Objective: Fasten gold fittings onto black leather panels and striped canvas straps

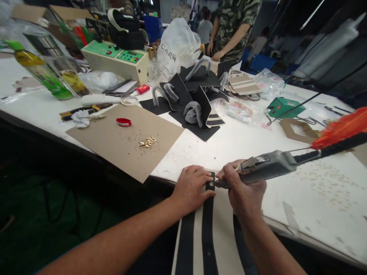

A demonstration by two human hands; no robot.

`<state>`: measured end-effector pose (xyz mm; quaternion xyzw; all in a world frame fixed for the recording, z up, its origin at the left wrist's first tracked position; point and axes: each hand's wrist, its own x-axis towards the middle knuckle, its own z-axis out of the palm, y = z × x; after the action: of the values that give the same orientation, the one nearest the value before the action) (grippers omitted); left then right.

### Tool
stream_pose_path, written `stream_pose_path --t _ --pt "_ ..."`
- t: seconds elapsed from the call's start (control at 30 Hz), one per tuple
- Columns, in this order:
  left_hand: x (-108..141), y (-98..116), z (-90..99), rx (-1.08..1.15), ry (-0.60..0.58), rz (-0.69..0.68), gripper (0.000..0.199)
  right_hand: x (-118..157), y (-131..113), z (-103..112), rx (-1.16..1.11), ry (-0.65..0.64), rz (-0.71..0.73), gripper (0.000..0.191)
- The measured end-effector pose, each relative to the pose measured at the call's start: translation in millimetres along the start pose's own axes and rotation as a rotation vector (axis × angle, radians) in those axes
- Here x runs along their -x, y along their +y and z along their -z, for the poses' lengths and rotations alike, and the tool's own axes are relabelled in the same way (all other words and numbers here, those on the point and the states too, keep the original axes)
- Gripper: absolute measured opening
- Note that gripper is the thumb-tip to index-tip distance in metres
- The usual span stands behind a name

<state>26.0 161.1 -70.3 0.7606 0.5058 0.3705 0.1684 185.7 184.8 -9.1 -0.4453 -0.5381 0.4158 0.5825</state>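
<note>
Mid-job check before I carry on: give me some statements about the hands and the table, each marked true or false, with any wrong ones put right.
1. The right hand holds a grey handheld tool. True.
2. Gold-coloured metal pieces lie on the brown board. True.
3. The left hand rests on the brown board. False: the left hand is on the striped panel.
4. The small green box sits on the white table. True.
5. The red ring lies on the small green box. False: the red ring lies on the brown board.

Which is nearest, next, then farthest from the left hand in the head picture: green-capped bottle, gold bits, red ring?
From the left hand:
1. Gold bits, on the brown board.
2. Red ring, same board, farther left.
3. Green-capped bottle, far left.
</note>
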Motion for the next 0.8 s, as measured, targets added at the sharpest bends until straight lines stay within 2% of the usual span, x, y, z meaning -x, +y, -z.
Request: stream_pose_path --t 0.23,0.47,0.67,0.8 --pt "0 1 2.3 0.027 -0.023 0.010 0.040 -3 8 -6 0.022 0.015 0.034 0.026" --pt "0 1 2.0 0.011 -0.044 0.019 0.038 -4 5 -10 0.074 -0.008 0.062 0.026" --pt "0 1 2.0 0.006 -0.070 0.021 0.039 -11 5 -6 0.080 -0.158 0.102 0.022" --pt "0 1 0.8 0.005 -0.047 0.022 0.038 -15 6 -5 0.016 -0.317 0.129 0.020"
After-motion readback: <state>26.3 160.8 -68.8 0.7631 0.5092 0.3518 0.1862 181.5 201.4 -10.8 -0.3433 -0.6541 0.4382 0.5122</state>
